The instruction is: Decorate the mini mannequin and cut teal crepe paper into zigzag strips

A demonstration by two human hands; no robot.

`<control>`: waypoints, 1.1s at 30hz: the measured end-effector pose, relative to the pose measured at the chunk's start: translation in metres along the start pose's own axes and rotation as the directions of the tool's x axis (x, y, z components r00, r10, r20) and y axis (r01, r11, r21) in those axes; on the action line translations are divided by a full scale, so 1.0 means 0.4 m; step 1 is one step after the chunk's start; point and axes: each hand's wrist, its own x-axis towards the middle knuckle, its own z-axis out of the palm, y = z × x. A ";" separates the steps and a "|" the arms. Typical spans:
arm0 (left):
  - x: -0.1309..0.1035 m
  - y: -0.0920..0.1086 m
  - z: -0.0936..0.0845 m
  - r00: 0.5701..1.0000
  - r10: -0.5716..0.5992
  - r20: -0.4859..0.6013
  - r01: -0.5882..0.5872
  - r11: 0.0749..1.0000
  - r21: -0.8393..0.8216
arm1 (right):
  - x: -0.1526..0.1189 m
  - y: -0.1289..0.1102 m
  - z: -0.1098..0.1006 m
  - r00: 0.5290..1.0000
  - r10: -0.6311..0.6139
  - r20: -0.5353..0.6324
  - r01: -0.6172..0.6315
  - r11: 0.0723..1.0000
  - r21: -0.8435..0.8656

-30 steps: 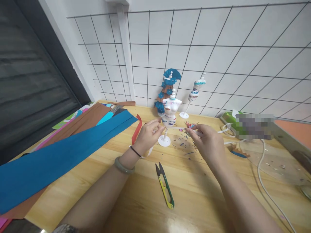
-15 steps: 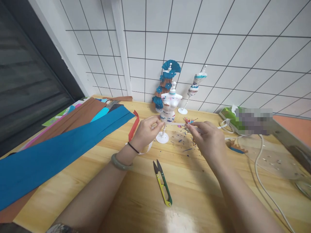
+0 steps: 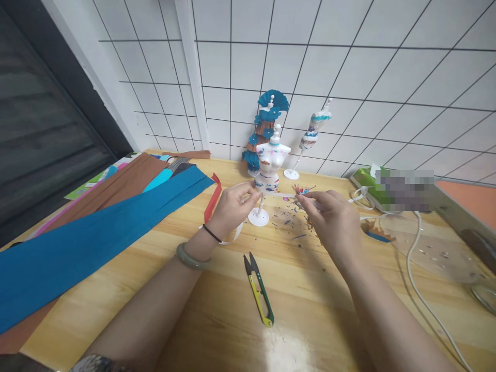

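Note:
Between my two hands a narrow white strip [image 3: 282, 195], like tape or ribbon, is stretched out level. My left hand [image 3: 237, 206] pinches one end, and a loose length of the strip curls down under the wrist. At the other end my right hand [image 3: 329, 213] pinches it between thumb and fingers. Just behind the strip stands a small white mannequin [image 3: 270, 160], stained with colour, on a thin post and round base. Thread snips [image 3: 259, 292] with yellow and green handles lie on the table nearer to me, untouched.
Blue crepe paper [image 3: 116, 232] and brown paper [image 3: 112, 191] lie at left beside a red strip [image 3: 213, 199]. A mannequin in blue paper [image 3: 267, 121] and another bare one [image 3: 312, 134] stand behind. Paper scraps [image 3: 294, 222] dot the table. A white cable [image 3: 413, 274] runs down the right.
The camera view has tilted very slightly. Both hands keep their pinch on the white strip, in nearly the same place by the mannequin.

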 end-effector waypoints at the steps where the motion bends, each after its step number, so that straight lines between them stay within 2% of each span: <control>1: 0.000 0.001 0.000 1.000 -0.005 0.001 0.005 1.000 0.000 | 0.000 0.001 0.001 1.000 -0.001 -0.003 0.001 1.000 0.002; 18: 0.003 0.006 -0.002 1.000 0.014 -0.013 -0.015 1.000 -0.022 | -0.001 0.004 0.006 1.000 -0.008 -0.022 0.008 1.000 -0.006; 23: 0.004 0.018 0.000 0.999 -0.046 -0.005 0.044 0.976 -0.212 | 0.001 0.002 0.000 0.999 0.033 -0.006 -0.032 0.998 0.062; 27: 0.008 0.041 -0.005 0.986 -0.163 0.027 0.160 0.898 -0.410 | 0.005 -0.010 -0.019 0.993 0.117 0.019 -0.119 0.975 0.189; 33: 0.013 0.077 -0.026 0.958 -0.264 0.113 0.285 0.823 -0.492 | 0.010 -0.043 -0.072 0.971 0.225 0.083 -0.239 0.936 0.257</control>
